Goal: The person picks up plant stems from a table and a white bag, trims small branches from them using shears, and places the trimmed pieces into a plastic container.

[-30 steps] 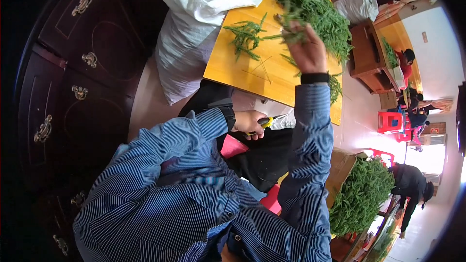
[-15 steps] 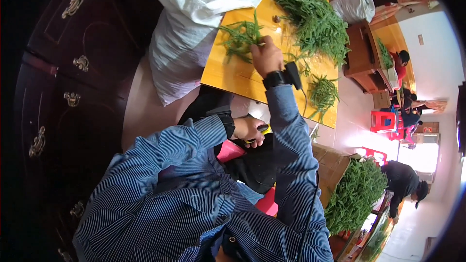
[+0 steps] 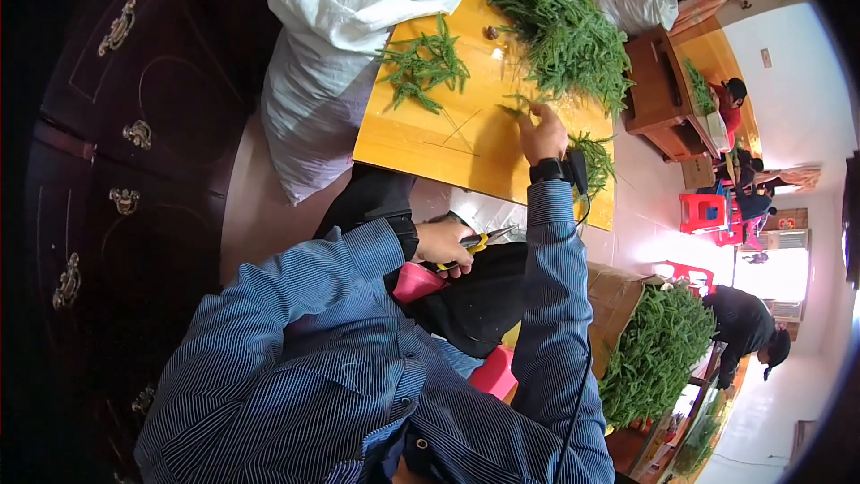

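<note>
left grip (image 3: 445, 244) clasps pliers (image 3: 477, 240); right grip (image 3: 544, 136), its hold unclear, might fumble the sprig (image 3: 514, 108) just ahead through a loose pinch.

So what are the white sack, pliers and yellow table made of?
White sack: probably woven plastic, faintly shiny, stiffly wrinkled. Long-nose pliers: shiny grey tips suggest metal; yellow grips, maybe plastic or rubber. Yellow table: perhaps varnished wood, glossy with reflections.

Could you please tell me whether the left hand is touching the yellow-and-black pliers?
Touching: the head view shows the left hand curled around the yellow-and-black pliers, their pointed tip sticking out beyond it.
</note>
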Demonstrator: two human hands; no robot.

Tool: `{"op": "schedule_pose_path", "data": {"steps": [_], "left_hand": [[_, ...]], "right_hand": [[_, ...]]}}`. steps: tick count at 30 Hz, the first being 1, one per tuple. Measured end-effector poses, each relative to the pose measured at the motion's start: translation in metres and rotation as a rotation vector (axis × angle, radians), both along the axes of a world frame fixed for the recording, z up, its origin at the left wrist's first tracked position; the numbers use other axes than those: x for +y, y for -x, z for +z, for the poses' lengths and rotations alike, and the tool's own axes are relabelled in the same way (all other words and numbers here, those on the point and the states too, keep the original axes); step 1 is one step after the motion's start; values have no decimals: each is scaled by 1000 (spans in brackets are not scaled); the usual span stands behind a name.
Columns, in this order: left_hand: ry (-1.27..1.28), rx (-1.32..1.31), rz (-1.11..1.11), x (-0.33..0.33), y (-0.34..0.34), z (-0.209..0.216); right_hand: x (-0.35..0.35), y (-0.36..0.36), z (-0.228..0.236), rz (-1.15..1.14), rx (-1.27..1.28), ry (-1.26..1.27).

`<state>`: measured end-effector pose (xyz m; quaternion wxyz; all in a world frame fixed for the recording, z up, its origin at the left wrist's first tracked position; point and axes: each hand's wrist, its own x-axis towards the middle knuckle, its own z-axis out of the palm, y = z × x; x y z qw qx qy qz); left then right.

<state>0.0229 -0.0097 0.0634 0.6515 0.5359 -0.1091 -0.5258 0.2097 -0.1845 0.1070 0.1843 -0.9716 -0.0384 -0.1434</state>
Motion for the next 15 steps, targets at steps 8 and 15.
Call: {"op": "schedule_pose_path", "data": {"steps": [8,15], "left_hand": [[87,40,-12,-5,-6,-8],[-19,85,7,1,0,15]], "right_hand": [[-30,4,-48,5,-106,169],[-41,81,12,25,-410,-240]]}}
